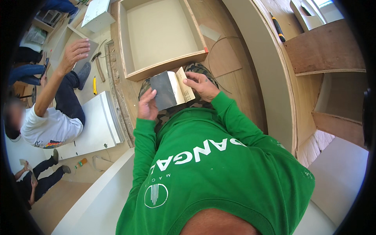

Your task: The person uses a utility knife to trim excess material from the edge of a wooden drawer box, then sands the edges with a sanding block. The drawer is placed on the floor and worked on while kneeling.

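Note:
Over my lap, a sheet of sandpaper (pixel 163 91) spans both hands, dark grey on its left part. Its right part is folded over, showing a cream back with small print. My left hand (pixel 146 105) pinches the left edge of the dark part. On the other side, my right hand (pixel 201 85) grips the cream flap between thumb and fingers. Just beyond my knees lies a shallow wooden drawer box (pixel 166 66) with a pale bottom, its near corner close to the sandpaper.
At the left a co-worker (pixel 55 127) sits with one hand raised. A hammer (pixel 100 68) and a yellow cutter (pixel 94 85) lie near white panels (pixel 94 125). An orange-black tool (pixel 277 28) rests on the cabinet frame (pixel 270 51) at my right. More people are farther left.

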### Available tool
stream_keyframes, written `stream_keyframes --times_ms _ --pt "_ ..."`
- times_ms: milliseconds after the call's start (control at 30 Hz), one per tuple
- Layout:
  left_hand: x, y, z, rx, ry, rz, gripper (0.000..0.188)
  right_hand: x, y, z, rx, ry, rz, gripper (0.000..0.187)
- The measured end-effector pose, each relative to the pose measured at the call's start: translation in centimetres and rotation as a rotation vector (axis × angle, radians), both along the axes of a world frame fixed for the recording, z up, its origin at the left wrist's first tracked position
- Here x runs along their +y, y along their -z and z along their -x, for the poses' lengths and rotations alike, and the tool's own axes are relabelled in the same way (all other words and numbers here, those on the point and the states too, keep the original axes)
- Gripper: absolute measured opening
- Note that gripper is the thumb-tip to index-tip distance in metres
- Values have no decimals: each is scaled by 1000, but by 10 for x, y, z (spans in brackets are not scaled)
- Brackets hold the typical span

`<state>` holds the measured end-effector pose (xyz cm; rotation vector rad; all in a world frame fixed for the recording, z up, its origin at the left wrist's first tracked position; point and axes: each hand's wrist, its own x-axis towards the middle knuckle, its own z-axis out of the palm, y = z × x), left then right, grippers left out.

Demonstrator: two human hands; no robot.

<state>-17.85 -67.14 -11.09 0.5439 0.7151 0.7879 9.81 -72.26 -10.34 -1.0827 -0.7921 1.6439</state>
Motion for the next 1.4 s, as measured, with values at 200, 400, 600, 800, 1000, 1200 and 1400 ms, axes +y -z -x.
stream_keyframes --times_ms 200,400,600,800,1000,1200,1400 --pt "8 19 13 9 -29 -37 42 0 -3 -13 241 36 6 48" --pt "13 23 9 -2 -132 101 42 2 -20 -15 344 47 27 51" --pt "-2 3 -7 241 -61 -95 54 6 -28 -4 190 21 -54 56" --pt "-5 -16 -14 191 -60 -78 74 10 -21 29 -340 91 -212 60" --pt "-5 -18 -5 113 -56 -45 76 8 -18 40 -699 229 -317 69" --pt "-5 -14 -2 85 -13 -36 80 9 -19 36 -765 236 -321 70" --pt "-4 -15 -3 75 6 -56 81 13 -27 33 -499 123 -320 71"
